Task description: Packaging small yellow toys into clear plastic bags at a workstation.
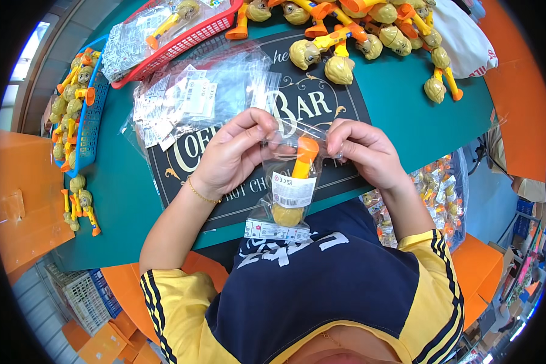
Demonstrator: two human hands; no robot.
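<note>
Left hand (235, 151), right hand (364, 151) both pinched on bag (288, 188) top; toy (297, 182) inside; above green table (406, 103)

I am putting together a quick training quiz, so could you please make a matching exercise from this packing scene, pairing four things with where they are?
Things:
1. red basket
2. blue basket
3. clear bag with a toy
4. pile of empty clear bags

Places:
A. held in both hands
B. table's far left edge
C. on the dark mat, left of the hands
D. top of the table, left of centre

Pairs: 1-D, 2-B, 3-A, 4-C
</note>
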